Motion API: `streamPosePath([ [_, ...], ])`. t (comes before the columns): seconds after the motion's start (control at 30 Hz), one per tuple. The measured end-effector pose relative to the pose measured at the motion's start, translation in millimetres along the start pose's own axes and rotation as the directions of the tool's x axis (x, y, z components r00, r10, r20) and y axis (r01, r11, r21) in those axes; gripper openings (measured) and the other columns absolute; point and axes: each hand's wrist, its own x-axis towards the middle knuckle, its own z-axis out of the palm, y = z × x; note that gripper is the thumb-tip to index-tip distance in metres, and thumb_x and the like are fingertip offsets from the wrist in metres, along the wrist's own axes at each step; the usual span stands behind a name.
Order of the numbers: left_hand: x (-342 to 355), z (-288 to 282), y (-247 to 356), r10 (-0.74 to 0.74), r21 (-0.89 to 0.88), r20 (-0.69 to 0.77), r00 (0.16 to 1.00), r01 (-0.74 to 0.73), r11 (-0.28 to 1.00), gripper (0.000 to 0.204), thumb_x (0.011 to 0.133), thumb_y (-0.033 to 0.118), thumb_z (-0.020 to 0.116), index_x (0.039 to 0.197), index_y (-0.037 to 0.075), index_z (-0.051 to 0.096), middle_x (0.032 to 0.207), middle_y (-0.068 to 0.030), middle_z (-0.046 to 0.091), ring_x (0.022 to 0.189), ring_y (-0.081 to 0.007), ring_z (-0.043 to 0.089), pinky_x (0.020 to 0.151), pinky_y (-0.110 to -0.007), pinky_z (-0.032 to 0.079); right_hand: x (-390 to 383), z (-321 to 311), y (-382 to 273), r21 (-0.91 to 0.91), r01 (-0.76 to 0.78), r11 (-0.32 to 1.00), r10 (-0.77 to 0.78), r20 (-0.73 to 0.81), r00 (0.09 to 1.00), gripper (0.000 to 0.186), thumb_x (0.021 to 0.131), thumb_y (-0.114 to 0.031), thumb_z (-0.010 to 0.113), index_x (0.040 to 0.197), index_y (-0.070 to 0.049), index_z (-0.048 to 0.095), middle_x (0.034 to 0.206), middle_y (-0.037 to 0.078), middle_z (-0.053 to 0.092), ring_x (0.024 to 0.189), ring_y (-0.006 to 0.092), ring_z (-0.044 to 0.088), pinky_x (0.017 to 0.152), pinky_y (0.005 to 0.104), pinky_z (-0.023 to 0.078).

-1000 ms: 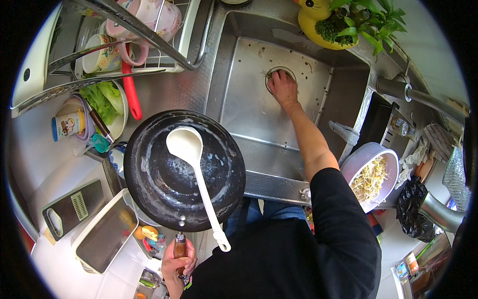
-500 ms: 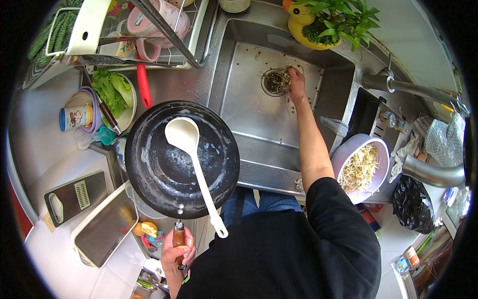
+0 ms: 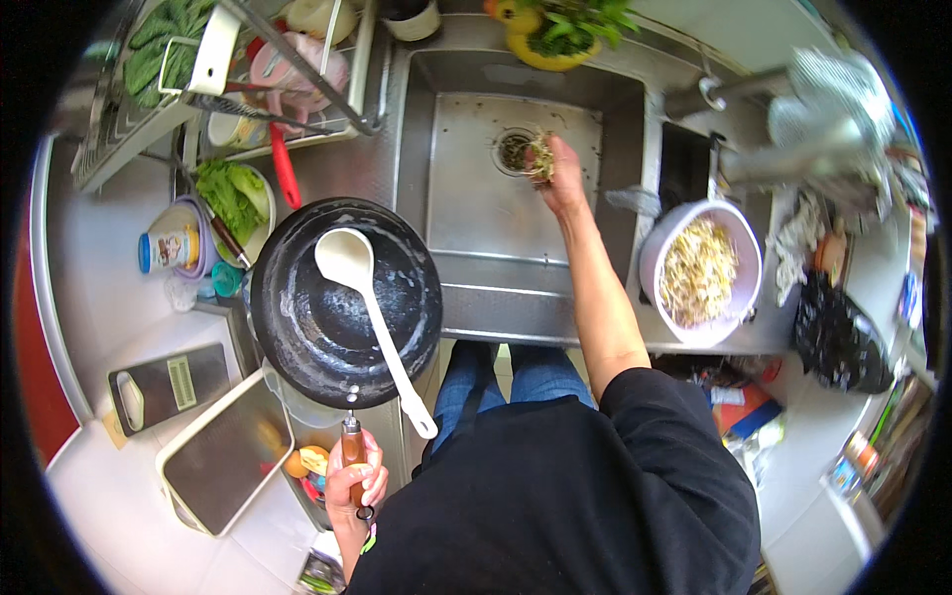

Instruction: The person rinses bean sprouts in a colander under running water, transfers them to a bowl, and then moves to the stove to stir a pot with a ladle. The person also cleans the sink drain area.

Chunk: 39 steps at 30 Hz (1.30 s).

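Observation:
My left hand (image 3: 349, 481) is closed round the brown wooden handle of a black wok (image 3: 283, 332), held out to the left of the sink. A white ladle (image 3: 345, 258) lies in the wok, its handle reaching over the near rim. Down in the steel sink (image 3: 481, 218), my right hand (image 3: 563, 178) grips a clump of bean sprout scraps (image 3: 538, 159), brownish and stringy, just above the drain (image 3: 512, 149). More dark scraps fill the drain, and small bits dot the sink floor.
Right of the sink stands a lilac bowl (image 3: 653, 273) with bean sprouts (image 3: 699, 273). A dish rack (image 3: 362, 74) with cups is at the far left, lettuce (image 3: 230, 195) below it. Behind the sink sits a yellow duck planter (image 3: 555, 52). A black bag (image 3: 838, 337) lies at the right.
My right hand has lifted the scraps slightly away from the drain. The whole view has shifted, so the sink and planter appear farther left. The wok and ladle stay in much the same pose.

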Motion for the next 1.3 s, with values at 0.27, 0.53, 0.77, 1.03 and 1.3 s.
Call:
streamPosePath([
  [0.27,4.8,-27.3,12.8,-0.015,0.078,0.117,0.993,0.006,0.997,0.033,0.084,0.006,0.057,0.113,-0.001,0.043,0.057,-0.004,0.04,0.03,-0.0122,0.035,0.026,-0.028,0.032,-176.0,-9.8,-49.6,0.158,0.01,0.987,-0.049,0.244,0.969,0.024,0.098,-0.029,0.06,0.1,-0.005,0.057,0.081,0.008,0.06,0.063,0.0139,0.055,0.054,0.0282,0.046],
  [0.53,4.2,-36.7,17.1,-0.077,0.209,0.169,0.983,0.041,0.977,0.031,0.083,0.005,0.058,0.111,-0.001,0.046,0.059,-0.0044,0.042,0.032,-0.0119,0.036,0.026,-0.027,0.032,-340.4,-155.5,-89.8,0.193,0.151,0.969,-0.108,-0.217,0.97,0.019,0.098,-0.024,0.058,0.105,-0.006,0.058,0.084,0.001,0.06,0.069,0.0095,0.061,0.055,0.0234,0.051],
  [0.77,6.7,-38.3,10.8,-0.088,0.205,0.253,0.964,0.036,0.978,0.031,0.085,0.006,0.057,0.113,-0.001,0.046,0.059,-0.0049,0.043,0.032,-0.0118,0.036,0.026,-0.027,0.029,-323.3,-328.8,-65.8,-0.681,0.095,0.726,-0.687,-0.715,0.129,0.028,0.1,-0.027,0.054,0.097,0.0,0.062,0.08,0.008,0.066,0.065,0.0244,0.062,0.061,0.0411,0.05],
  [1.03,10.2,-35.2,5.8,-0.112,0.182,0.308,0.945,0.057,0.982,0.029,0.085,0.004,0.056,0.112,-0.002,0.046,0.059,-0.0052,0.042,0.032,-0.0123,0.036,0.027,-0.028,0.032,-295.8,-374.1,-43.6,-0.658,-0.744,-0.121,-0.502,-0.606,0.617,0.04,0.091,-0.032,0.059,0.121,-0.006,0.065,0.127,0.019,0.062,0.116,0.0371,0.061,0.094,0.0527,0.047],
  [1.3,8.8,-33.0,7.5,-0.045,0.208,0.33,0.943,-0.026,0.978,0.031,0.086,0.008,0.055,0.114,0.002,0.044,0.058,-0.0024,0.041,0.031,-0.0117,0.035,0.026,-0.028,0.033,-304.2,-339.6,-85.8,-0.862,-0.41,0.299,-0.777,-0.469,0.42,0.02,0.093,-0.019,0.059,0.104,-0.005,0.068,0.08,0.015,0.068,0.073,0.0283,0.067,0.071,0.0403,0.054],
])
